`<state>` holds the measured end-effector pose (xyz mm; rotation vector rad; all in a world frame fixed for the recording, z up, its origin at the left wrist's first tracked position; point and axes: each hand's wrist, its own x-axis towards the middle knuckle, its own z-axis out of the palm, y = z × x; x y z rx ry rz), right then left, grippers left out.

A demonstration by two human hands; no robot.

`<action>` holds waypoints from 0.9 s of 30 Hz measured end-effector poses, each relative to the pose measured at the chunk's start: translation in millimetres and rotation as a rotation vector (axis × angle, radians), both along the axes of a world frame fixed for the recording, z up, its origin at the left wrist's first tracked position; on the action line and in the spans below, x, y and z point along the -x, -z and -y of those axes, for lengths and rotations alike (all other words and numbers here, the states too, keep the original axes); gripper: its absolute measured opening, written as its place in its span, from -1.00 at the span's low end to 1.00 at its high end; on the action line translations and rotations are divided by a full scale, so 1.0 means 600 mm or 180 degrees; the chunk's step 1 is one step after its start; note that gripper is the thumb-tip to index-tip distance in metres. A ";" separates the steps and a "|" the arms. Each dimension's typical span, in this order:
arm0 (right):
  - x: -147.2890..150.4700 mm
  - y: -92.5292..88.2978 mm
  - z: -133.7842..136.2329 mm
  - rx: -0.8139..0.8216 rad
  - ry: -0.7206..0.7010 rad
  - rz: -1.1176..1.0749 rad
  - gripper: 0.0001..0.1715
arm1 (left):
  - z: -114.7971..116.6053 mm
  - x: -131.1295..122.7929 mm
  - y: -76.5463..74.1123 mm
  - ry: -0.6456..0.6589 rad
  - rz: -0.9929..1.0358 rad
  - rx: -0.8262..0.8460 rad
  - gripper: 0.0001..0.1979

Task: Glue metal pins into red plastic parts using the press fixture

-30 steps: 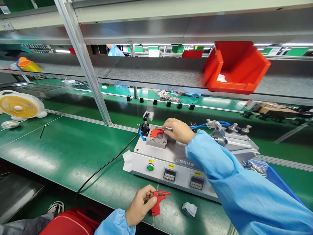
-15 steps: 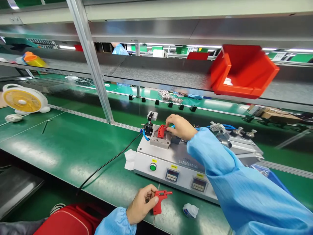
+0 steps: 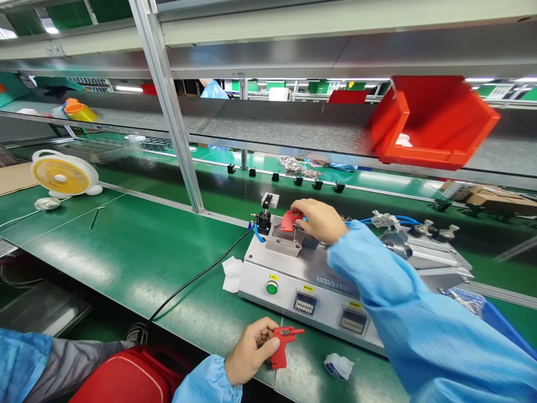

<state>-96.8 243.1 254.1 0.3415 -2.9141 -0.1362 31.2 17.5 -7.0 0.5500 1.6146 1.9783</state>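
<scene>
My right hand (image 3: pixel 319 220) reaches over a grey metal machine (image 3: pixel 319 280) and pinches a small red plastic part (image 3: pixel 288 221) just above the metal fixture block (image 3: pixel 285 242) on the machine's top. My left hand (image 3: pixel 250 351) rests at the near edge of the green bench and is closed on a second red plastic part (image 3: pixel 282 344), which has a handle pointing down and a short arm pointing right. Both arms wear light blue sleeves.
The machine has a green button (image 3: pixel 272 287) and two small counters on its front; blue hoses and cylinders (image 3: pixel 423 240) lie at its right. A black cable (image 3: pixel 197 280) runs left. A red bin (image 3: pixel 432 123) sits on the shelf above. A yellow fan (image 3: pixel 62 176) stands far left. A small white bottle (image 3: pixel 338 366) lies near the edge.
My right hand has lifted the red part off the fixture block and turned it. My left hand keeps holding its part at the same spot. The view has shifted left.
</scene>
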 end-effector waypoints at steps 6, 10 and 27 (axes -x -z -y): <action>-0.137 0.018 -0.085 0.0391 -0.0072 0.0225 -0.81 | 0.044 0.081 -0.128 -0.0201 -0.0494 0.0057 -0.51; -0.197 0.065 -0.114 0.0476 0.0070 0.0349 -0.78 | 0.009 0.204 -0.259 -0.0546 -0.1536 0.0498 -0.71; -0.232 0.109 -0.127 0.0640 -0.0077 0.0037 -0.69 | -0.102 0.271 -0.323 -0.0741 -0.3445 0.3176 -0.73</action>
